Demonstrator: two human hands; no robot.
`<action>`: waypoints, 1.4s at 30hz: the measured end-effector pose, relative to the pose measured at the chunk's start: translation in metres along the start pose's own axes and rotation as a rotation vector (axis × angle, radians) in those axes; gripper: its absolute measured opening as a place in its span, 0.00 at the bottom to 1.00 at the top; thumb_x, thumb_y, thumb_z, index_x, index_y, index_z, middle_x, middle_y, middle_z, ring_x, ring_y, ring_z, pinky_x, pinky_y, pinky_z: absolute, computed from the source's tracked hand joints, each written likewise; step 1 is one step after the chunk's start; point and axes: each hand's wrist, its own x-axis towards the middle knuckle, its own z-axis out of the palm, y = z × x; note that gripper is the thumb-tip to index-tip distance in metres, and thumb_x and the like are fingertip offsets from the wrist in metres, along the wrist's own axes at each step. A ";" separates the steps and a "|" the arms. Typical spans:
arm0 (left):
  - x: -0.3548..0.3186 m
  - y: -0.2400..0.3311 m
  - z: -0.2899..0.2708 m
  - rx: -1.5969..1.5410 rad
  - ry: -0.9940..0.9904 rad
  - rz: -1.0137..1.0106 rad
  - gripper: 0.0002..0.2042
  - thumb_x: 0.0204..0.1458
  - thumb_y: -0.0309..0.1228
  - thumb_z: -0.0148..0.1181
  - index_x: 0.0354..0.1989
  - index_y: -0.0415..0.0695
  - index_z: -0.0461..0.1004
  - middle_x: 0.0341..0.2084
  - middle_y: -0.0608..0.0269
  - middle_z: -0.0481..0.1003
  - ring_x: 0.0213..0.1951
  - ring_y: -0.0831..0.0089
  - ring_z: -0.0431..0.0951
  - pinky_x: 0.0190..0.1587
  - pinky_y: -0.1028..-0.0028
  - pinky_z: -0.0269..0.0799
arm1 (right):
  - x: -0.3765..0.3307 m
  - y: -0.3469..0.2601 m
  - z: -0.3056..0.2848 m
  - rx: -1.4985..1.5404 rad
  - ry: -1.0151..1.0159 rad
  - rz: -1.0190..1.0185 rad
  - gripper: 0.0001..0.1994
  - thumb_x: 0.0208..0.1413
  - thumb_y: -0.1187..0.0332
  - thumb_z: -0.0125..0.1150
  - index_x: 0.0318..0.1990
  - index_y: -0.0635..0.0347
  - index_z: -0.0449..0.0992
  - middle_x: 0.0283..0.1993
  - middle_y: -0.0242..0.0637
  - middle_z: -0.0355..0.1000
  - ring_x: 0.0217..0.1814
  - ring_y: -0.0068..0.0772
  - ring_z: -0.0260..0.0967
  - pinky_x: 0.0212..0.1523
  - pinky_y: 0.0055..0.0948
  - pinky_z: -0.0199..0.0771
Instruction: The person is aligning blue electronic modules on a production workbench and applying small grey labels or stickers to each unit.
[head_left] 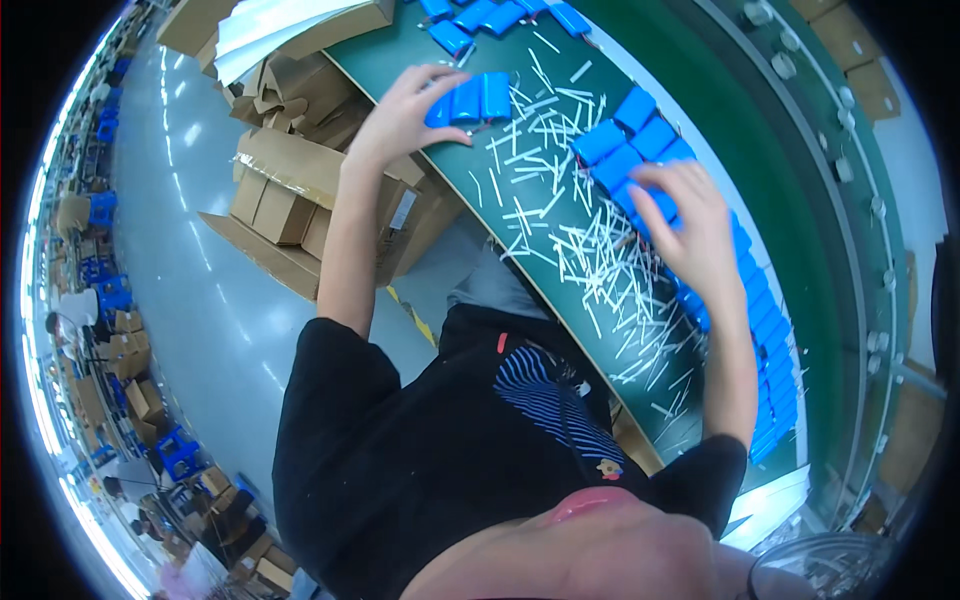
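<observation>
My left hand (412, 112) is spread around the left end of a short row of blue wrapped battery packs (466, 103), near the table's left edge. Its thumb lies below the row and its fingers curve over the top, apart from each other; the palm side is hidden. Over a long block of similar blue packs (622, 165) hovers my right hand (692, 222), with thumb and forefinger apart. Nothing shows between them, though its other fingers partly cover the packs beneath. White thin strips (610, 260) are scattered over the green tabletop (480, 225) between my hands.
More blue packs (500, 17) lie at the table's far end. Open cardboard boxes (300, 200) stand left of the table, with white sheets (270, 35) on a box behind them. A green conveyor belt (800, 190) runs along the right side.
</observation>
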 end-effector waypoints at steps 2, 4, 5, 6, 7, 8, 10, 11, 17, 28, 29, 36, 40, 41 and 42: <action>0.006 -0.004 0.010 -0.065 -0.066 0.037 0.35 0.45 0.53 0.76 0.61 0.52 0.75 0.58 0.58 0.70 0.58 0.57 0.71 0.61 0.60 0.70 | 0.062 0.023 0.043 -0.057 0.008 -0.090 0.07 0.61 0.69 0.64 0.44 0.57 0.80 0.41 0.34 0.77 0.43 0.37 0.72 0.48 0.32 0.72; 0.013 0.003 0.023 -0.068 -0.054 0.024 0.37 0.46 0.56 0.74 0.63 0.53 0.73 0.60 0.57 0.69 0.60 0.56 0.69 0.63 0.59 0.67 | 0.120 0.056 0.075 -0.122 0.025 -0.130 0.09 0.63 0.65 0.63 0.48 0.53 0.79 0.47 0.34 0.77 0.48 0.37 0.72 0.52 0.33 0.72; 0.017 0.003 0.029 -0.027 -0.056 0.007 0.37 0.47 0.59 0.73 0.63 0.53 0.73 0.60 0.57 0.69 0.60 0.55 0.69 0.63 0.58 0.67 | 0.152 0.075 0.083 -0.195 0.048 -0.161 0.13 0.64 0.63 0.62 0.53 0.53 0.78 0.53 0.36 0.75 0.54 0.39 0.71 0.56 0.34 0.71; 0.018 0.002 0.033 0.015 -0.065 -0.019 0.38 0.48 0.61 0.71 0.63 0.53 0.72 0.60 0.57 0.69 0.59 0.55 0.69 0.63 0.58 0.66 | 0.177 0.092 0.092 -0.259 0.066 -0.192 0.16 0.65 0.61 0.61 0.58 0.53 0.76 0.59 0.38 0.74 0.59 0.41 0.69 0.60 0.36 0.70; 0.022 0.002 0.034 0.018 -0.053 -0.026 0.38 0.48 0.61 0.71 0.63 0.53 0.72 0.60 0.57 0.69 0.59 0.55 0.69 0.63 0.58 0.66 | 0.190 0.108 0.099 -0.263 0.062 -0.205 0.16 0.65 0.61 0.61 0.58 0.53 0.76 0.59 0.38 0.74 0.59 0.41 0.69 0.60 0.36 0.70; 0.025 0.006 0.036 0.034 -0.066 -0.043 0.37 0.49 0.60 0.70 0.63 0.52 0.72 0.59 0.57 0.69 0.59 0.55 0.69 0.63 0.58 0.65 | 0.199 0.126 0.110 -0.252 0.058 -0.142 0.18 0.65 0.61 0.60 0.60 0.54 0.75 0.61 0.39 0.72 0.62 0.43 0.68 0.62 0.36 0.69; 0.029 0.011 0.036 0.065 -0.092 -0.073 0.35 0.51 0.58 0.70 0.62 0.51 0.73 0.58 0.57 0.69 0.58 0.55 0.69 0.63 0.58 0.65 | 0.210 0.157 0.131 -0.232 0.052 -0.014 0.22 0.66 0.59 0.59 0.64 0.55 0.72 0.65 0.41 0.70 0.67 0.45 0.65 0.65 0.37 0.68; 0.031 0.005 0.033 0.086 -0.105 -0.090 0.34 0.52 0.57 0.70 0.62 0.50 0.73 0.58 0.57 0.69 0.57 0.55 0.69 0.63 0.58 0.64 | 0.221 0.162 0.138 -0.219 0.052 0.047 0.24 0.67 0.59 0.58 0.67 0.55 0.70 0.68 0.42 0.68 0.70 0.46 0.63 0.67 0.38 0.67; 0.056 -0.040 0.012 0.152 0.209 -0.371 0.33 0.56 0.56 0.66 0.63 0.48 0.72 0.56 0.56 0.71 0.58 0.55 0.69 0.65 0.57 0.63 | 0.243 0.142 0.147 -0.168 -0.024 0.098 0.28 0.68 0.56 0.57 0.71 0.58 0.66 0.70 0.44 0.67 0.71 0.49 0.64 0.70 0.38 0.65; 0.067 -0.086 0.046 0.205 -0.061 -0.431 0.30 0.59 0.48 0.66 0.68 0.50 0.70 0.59 0.55 0.72 0.63 0.53 0.69 0.67 0.58 0.69 | 0.278 0.142 0.138 -0.255 -0.251 -0.047 0.30 0.62 0.58 0.66 0.69 0.55 0.69 0.66 0.45 0.70 0.62 0.50 0.72 0.64 0.40 0.75; 0.072 -0.086 0.050 0.242 -0.037 -0.373 0.30 0.60 0.48 0.66 0.68 0.50 0.69 0.59 0.55 0.72 0.63 0.54 0.70 0.66 0.59 0.70 | 0.274 0.145 0.137 -0.222 -0.233 -0.065 0.29 0.61 0.59 0.67 0.69 0.55 0.69 0.66 0.44 0.70 0.62 0.49 0.72 0.64 0.40 0.75; 0.083 -0.083 0.056 0.194 -0.135 -0.313 0.30 0.62 0.47 0.64 0.71 0.52 0.66 0.63 0.58 0.71 0.61 0.57 0.72 0.64 0.63 0.72 | 0.261 0.152 0.141 -0.304 -0.202 -0.133 0.28 0.60 0.59 0.69 0.66 0.56 0.72 0.59 0.40 0.73 0.59 0.45 0.70 0.67 0.42 0.69; 0.083 -0.072 0.054 -0.028 -0.136 -0.378 0.28 0.65 0.50 0.59 0.69 0.52 0.69 0.65 0.59 0.71 0.61 0.59 0.72 0.63 0.65 0.71 | 0.268 0.151 0.131 -0.227 -0.300 -0.091 0.27 0.58 0.56 0.71 0.63 0.55 0.74 0.60 0.40 0.73 0.61 0.45 0.68 0.68 0.45 0.66; 0.084 -0.071 0.054 -0.105 -0.135 -0.400 0.27 0.65 0.51 0.58 0.69 0.51 0.70 0.65 0.59 0.70 0.61 0.60 0.72 0.62 0.65 0.71 | 0.268 0.152 0.127 -0.204 -0.333 -0.078 0.27 0.57 0.55 0.72 0.62 0.55 0.75 0.60 0.40 0.73 0.62 0.45 0.68 0.68 0.46 0.65; 0.082 -0.076 0.053 -0.099 -0.134 -0.401 0.27 0.65 0.51 0.58 0.69 0.51 0.70 0.65 0.59 0.70 0.61 0.60 0.72 0.62 0.65 0.71 | 0.269 0.148 0.125 -0.202 -0.330 -0.083 0.27 0.57 0.55 0.72 0.62 0.55 0.75 0.60 0.40 0.73 0.62 0.45 0.68 0.68 0.46 0.65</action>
